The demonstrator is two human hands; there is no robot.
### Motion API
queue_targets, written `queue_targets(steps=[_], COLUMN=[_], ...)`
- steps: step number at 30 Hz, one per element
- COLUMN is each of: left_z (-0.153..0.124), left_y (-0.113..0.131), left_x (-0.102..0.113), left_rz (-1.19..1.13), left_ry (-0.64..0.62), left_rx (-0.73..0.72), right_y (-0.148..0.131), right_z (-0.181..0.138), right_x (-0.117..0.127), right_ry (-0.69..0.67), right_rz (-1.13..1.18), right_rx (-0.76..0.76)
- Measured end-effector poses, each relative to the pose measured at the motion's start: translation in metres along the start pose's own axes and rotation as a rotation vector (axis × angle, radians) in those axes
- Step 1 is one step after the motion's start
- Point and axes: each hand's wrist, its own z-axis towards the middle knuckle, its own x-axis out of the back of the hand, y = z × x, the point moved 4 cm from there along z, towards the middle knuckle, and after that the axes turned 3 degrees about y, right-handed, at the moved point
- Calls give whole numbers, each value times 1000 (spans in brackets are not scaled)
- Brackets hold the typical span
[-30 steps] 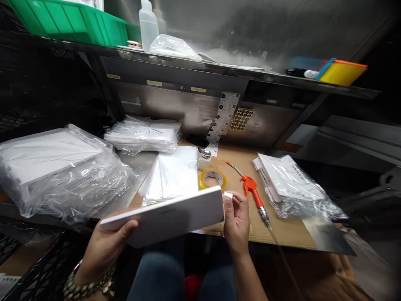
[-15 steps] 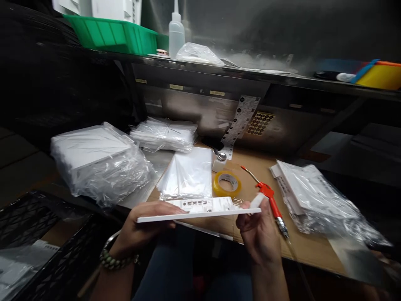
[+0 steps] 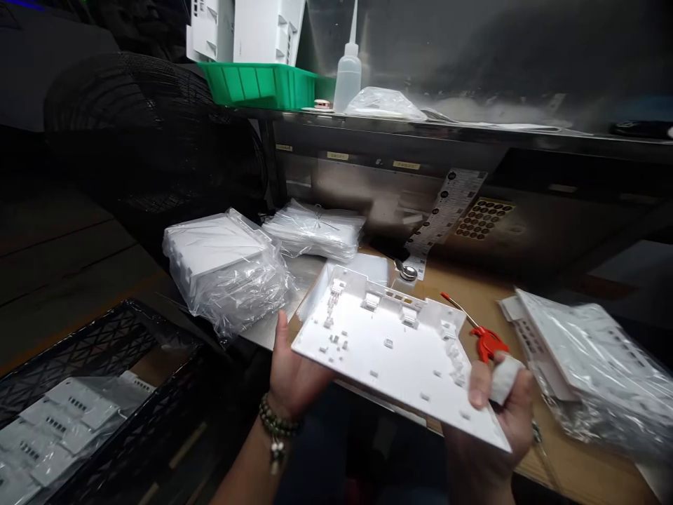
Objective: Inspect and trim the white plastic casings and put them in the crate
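Note:
A flat white plastic cover with small clips and posts on its inner face is held between both hands, that face turned up toward me. My left hand supports its left edge from beneath, thumb up along the side. My right hand grips the right corner, thumb on top, and also pinches a small white pad against it. A beaded bracelet sits on my left wrist.
On the cardboard-covered bench lie an orange air blow gun, bagged white parts at right, a bagged stack and clear bags at left. A black crate with white parts stands lower left. A green bin and squeeze bottle sit on the shelf.
The cover has been tipped from edge-on to showing its ribbed inner face. The view has swung left, bringing the black crate into sight. The yellow tape roll is now hidden behind the cover.

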Motion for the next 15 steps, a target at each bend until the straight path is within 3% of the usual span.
queue_targets(steps=[2,4,7,10,15], left_z=[-3,-7,-10,-9,-6], left_y=[2,9,16,13,-4], left_x=[-7,-8,-5,-6,-26], left_rz=[-55,-51,-29,-44,-43], left_ry=[-80,-80,58,202,216], left_rx=[187,289,341,303,227], right_y=[1,-2,-17,-29,-6], right_z=[2,8,17,5,-60], right_x=[6,17,28,14,-61], right_ry=[-74,-142,-104,-80,-638], right_rz=[-139,-369,-735,-926,-930], right_rx=[26,106,370,582,534])
